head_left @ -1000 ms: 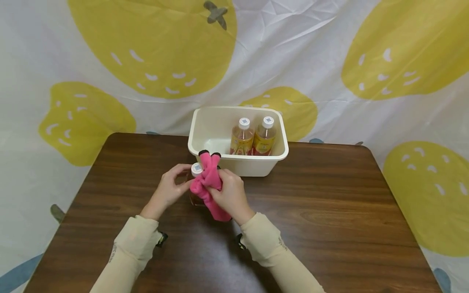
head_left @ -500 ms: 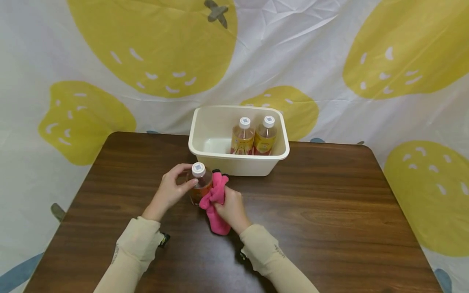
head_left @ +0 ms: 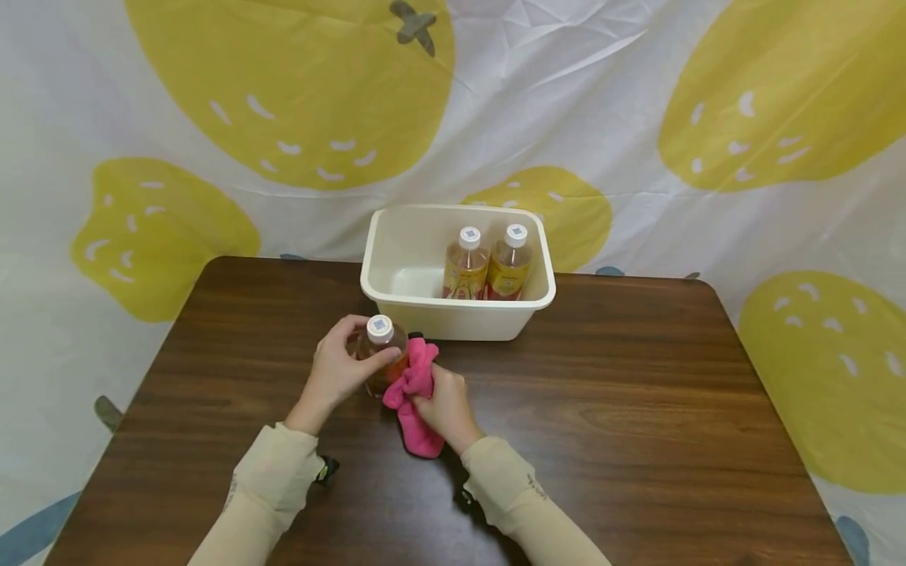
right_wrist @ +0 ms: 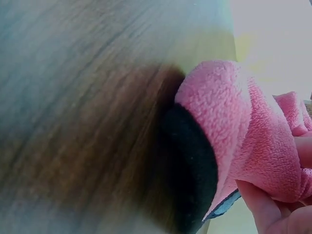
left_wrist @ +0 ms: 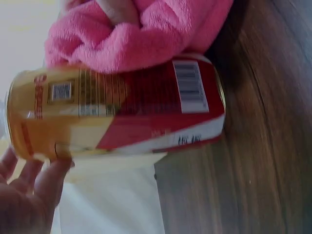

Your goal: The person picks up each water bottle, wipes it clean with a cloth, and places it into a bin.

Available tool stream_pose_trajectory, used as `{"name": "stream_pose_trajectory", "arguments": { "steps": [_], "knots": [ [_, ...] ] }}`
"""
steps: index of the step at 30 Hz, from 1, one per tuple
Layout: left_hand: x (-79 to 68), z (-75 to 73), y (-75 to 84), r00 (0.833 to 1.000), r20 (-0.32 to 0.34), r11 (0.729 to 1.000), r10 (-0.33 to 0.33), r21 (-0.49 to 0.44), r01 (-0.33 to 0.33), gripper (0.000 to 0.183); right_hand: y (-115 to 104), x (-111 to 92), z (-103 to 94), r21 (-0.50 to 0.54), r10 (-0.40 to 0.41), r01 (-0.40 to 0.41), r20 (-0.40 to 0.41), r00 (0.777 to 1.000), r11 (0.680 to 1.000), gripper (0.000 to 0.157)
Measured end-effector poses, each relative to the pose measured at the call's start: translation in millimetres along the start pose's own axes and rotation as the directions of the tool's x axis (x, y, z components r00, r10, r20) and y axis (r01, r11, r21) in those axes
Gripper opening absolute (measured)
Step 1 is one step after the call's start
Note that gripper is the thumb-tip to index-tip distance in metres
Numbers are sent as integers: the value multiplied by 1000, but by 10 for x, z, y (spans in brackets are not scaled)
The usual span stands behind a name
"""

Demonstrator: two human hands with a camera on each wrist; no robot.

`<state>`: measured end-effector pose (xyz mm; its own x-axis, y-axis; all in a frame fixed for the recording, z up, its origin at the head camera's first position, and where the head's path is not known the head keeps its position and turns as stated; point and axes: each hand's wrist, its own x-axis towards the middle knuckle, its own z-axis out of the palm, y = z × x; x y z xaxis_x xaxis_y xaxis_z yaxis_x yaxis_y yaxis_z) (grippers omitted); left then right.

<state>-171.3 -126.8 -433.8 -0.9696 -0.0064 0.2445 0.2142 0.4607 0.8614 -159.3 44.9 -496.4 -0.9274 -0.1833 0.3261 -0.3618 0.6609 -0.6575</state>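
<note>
Near the table's middle a drink bottle [head_left: 388, 366] with a white cap stands upright. My left hand [head_left: 331, 376] holds it at the upper part, thumb in front and fingers on the far side. The left wrist view shows the bottle's gold and red label [left_wrist: 141, 114] with a barcode. In my right hand [head_left: 449, 402] a bunched pink cloth [head_left: 422, 435] with black edging is gripped, touching the bottle's right side. The right wrist view has the fluffy cloth [right_wrist: 265, 141] pinched between thumb and fingers, its lower end hanging close to the wood.
Just behind the bottle, a cream plastic bin [head_left: 453, 321] stands at the back of the dark wooden table [head_left: 609, 409]. Two capped bottles, a left one [head_left: 465, 275] and a right one [head_left: 508, 271], stand in its right half. A lemon-print curtain [head_left: 566, 94] hangs behind.
The right hand has brought the cloth from in front of the bottle's upper part down and right, to its side. The left thumb has slid further across the bottle's front.
</note>
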Motion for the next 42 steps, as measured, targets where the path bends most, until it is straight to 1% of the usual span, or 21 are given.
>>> {"name": "stream_pose_trajectory", "arguments": {
  "steps": [2,5,9,14,16,18,22,23,25,26,29,32,34,36,39,41,42],
  "knots": [
    [-2,21,25,999,-33,1000,-9,20,10,41,1,1,-5,6,-3,3,1,1000,1000,19],
    [-2,31,33,999,-51,1000,6,3,-6,38,6,-4,-28,22,-9,9,-1,1000,1000,18],
    [-8,24,12,998,-43,999,50,-17,-51,37,0,-23,-91,35,-23,23,-11,1000,999,18],
    [1,-14,-28,992,-33,993,120,24,-119,39,-38,-28,-206,59,-38,40,-28,999,997,18],
    [11,-35,-35,991,-17,990,135,28,-135,42,-59,-15,-258,76,-39,41,-31,999,996,18],
    [17,-56,-41,992,3,992,122,10,-122,43,-81,7,-311,87,-46,49,-33,998,995,18],
    [13,-78,-45,997,43,996,68,-56,-66,40,-137,80,-424,95,-72,75,-35,997,993,20],
    [10,-80,-47,997,46,996,61,-69,-58,39,-152,104,-452,92,-86,89,-38,996,992,20],
    [4,-82,-41,997,46,994,66,-93,-61,37,-194,157,-517,98,-109,113,-41,993,989,21],
    [-3,-86,-26,997,42,992,72,-107,-67,36,-216,184,-547,100,-122,126,-41,992,987,22],
    [-31,-117,84,993,27,986,113,-124,-109,31,-286,270,-635,96,-163,166,-36,986,981,23],
    [-61,-152,202,987,29,984,158,-87,-155,26,-347,348,-702,94,-183,182,-6,983,979,23],
    [-69,-165,227,981,39,981,190,-59,-187,25,-379,392,-730,86,-188,186,17,982,979,23],
    [-57,-158,172,976,54,977,212,-39,-210,24,-407,424,-747,84,-196,193,35,980,978,24],
    [-25,-147,44,966,66,968,249,-15,-249,26,-449,460,-746,78,-219,215,49,974,974,25],
    [-4,-144,-43,962,70,964,264,-4,-264,27,-468,471,-732,74,-228,224,56,972,972,25],
    [1,-148,-61,960,73,962,271,0,-272,27,-474,476,-721,69,-229,225,59,972,972,25]
  ]
}}
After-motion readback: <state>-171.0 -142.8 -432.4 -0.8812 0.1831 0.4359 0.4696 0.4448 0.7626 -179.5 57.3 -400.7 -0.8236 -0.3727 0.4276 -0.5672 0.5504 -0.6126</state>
